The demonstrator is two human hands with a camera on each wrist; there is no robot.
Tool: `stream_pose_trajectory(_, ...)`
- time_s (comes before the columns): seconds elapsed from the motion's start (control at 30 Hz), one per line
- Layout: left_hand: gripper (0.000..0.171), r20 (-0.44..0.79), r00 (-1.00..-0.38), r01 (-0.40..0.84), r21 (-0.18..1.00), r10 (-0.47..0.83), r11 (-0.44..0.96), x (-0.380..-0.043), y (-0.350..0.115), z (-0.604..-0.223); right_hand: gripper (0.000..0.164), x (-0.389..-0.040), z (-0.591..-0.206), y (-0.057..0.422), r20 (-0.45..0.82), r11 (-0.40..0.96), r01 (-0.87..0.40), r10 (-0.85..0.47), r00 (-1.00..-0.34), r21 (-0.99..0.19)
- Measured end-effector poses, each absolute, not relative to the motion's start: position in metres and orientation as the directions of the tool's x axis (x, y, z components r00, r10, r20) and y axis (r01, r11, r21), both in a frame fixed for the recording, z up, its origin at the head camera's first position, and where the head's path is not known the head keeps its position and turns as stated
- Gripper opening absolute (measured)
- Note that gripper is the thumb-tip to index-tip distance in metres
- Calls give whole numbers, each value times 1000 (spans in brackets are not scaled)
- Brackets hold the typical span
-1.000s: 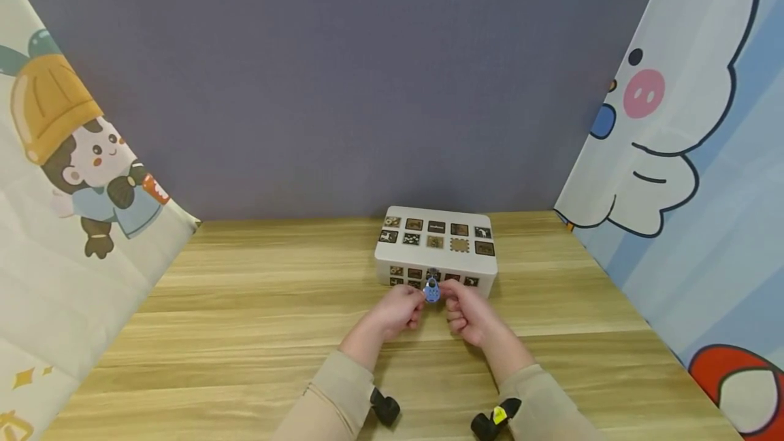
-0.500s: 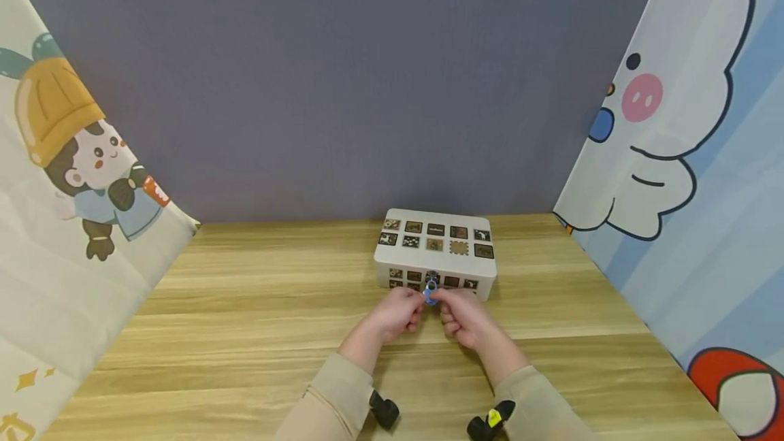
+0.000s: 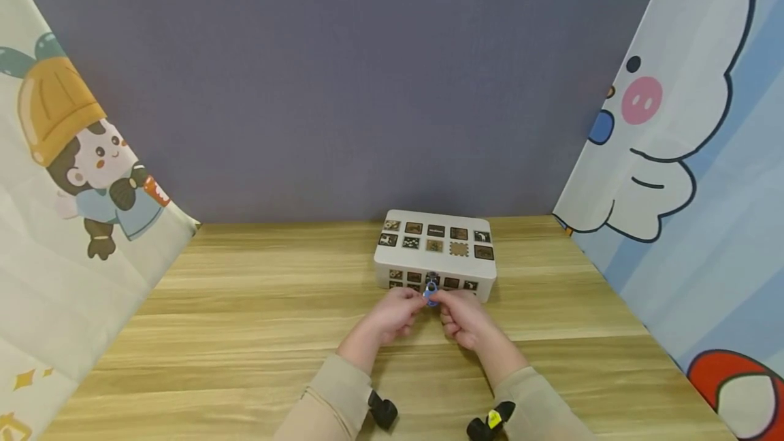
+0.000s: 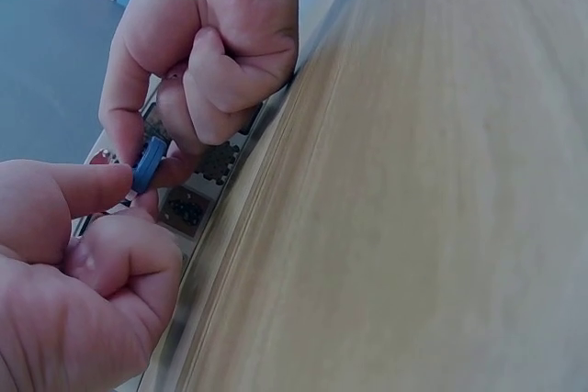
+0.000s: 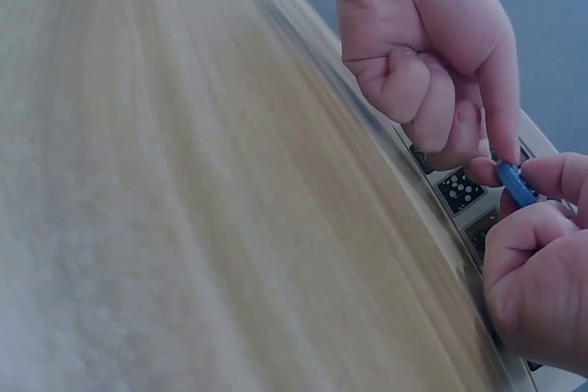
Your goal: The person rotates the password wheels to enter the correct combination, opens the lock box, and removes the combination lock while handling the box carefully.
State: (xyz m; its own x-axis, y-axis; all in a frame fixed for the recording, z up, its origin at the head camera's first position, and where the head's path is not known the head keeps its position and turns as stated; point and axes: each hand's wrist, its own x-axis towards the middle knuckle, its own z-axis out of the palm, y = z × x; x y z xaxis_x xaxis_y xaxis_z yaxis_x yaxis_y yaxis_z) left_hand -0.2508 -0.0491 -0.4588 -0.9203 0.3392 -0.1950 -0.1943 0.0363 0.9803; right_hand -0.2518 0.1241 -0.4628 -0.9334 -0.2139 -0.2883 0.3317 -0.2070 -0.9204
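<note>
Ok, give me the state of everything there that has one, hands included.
White box: on the table, lid down.
Clasp: at the box front, too small to tell if fastened.
Blue padlock: held in front of the box; cannot tell if locked.
Right hand: pinches the padlock.
Left hand: thumb and finger pinched at the padlock's edge.

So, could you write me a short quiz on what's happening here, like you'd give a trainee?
1. True or false: the white box stands wide open.
2. Which thing does the right grip pinch?
A) a red cup
B) a blue padlock
C) a wooden spoon
3. Fill in "near" or "far": as the head camera sees it, the left grip is at the ____ side of the box.

Key:
1. False; it is closed.
2. B
3. near
</note>
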Motion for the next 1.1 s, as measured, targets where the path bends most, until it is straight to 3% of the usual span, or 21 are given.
stream_pose_trajectory(1.1,21,-200,-920,-192,980,337,58,-253,-51,-458,10,-253,-463,121,-307,-188,345,-206,-929,-919)
